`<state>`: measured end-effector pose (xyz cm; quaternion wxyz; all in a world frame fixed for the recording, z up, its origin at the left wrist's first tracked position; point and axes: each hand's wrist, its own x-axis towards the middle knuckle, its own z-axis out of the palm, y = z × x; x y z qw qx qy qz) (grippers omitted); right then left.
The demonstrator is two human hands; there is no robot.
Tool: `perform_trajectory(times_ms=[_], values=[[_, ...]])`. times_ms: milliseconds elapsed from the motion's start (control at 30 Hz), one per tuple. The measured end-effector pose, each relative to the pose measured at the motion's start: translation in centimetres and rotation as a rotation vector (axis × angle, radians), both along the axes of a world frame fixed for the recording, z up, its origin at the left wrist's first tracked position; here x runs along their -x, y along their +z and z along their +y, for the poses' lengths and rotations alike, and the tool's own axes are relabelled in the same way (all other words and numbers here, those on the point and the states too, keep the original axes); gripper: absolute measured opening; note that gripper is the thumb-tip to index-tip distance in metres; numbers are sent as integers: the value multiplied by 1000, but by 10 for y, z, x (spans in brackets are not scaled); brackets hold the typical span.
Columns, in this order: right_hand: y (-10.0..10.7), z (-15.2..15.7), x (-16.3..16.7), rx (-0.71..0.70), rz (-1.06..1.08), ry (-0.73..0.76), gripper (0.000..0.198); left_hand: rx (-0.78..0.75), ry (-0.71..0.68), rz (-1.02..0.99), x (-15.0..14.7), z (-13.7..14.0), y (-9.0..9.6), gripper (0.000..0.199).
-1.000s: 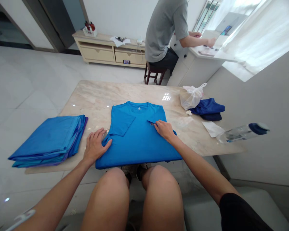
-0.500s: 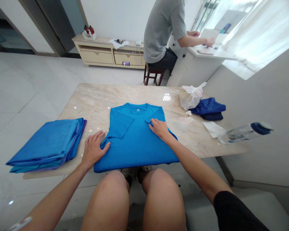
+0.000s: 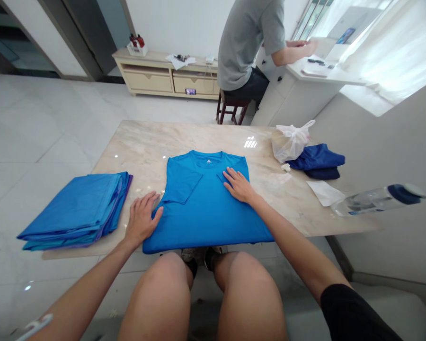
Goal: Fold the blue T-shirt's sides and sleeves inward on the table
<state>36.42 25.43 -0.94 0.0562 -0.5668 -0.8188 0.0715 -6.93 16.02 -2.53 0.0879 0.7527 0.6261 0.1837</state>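
A bright blue T-shirt (image 3: 206,218) lies spread on the marble-look table (image 3: 156,135), collar away from me and both short sleeves turned inward over the front. Its lower part reaches the table's near edge. My right hand (image 3: 240,185) rests flat on the right sleeve, fingers stretched out. At the shirt's left side, my left hand (image 3: 142,218) lies with its fingers on the tabletop and its thumb on the fabric's edge. A stack of folded blue and purple garments (image 3: 78,203) sits on the table to the left of that hand.
Toward the table's right end are a white plastic bag (image 3: 289,144), dark blue cloth (image 3: 319,161), a sheet of white paper (image 3: 324,193) and a clear water bottle (image 3: 372,201). Beyond the table, a person in grey (image 3: 250,47) sits on a stool (image 3: 230,106) at a white desk.
My right hand has flattened on the right sleeve, its fingers opening out from a closer grasp there. The view has shifted slightly, and my left hand stays beside the shirt.
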Motion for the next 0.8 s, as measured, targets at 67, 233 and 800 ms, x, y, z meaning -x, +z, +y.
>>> perform_trajectory(times_ms=[67,233,800], values=[[-13,-2,1,26,-18,-10,68,9,7,-10,1,0,-1,59],[-20,-8,-1,-2,92,-75,68,5,7,-27,1,0,-3,58],[-90,-544,-48,-218,457,-494,27,10,389,-231,32,-320,-4,29]])
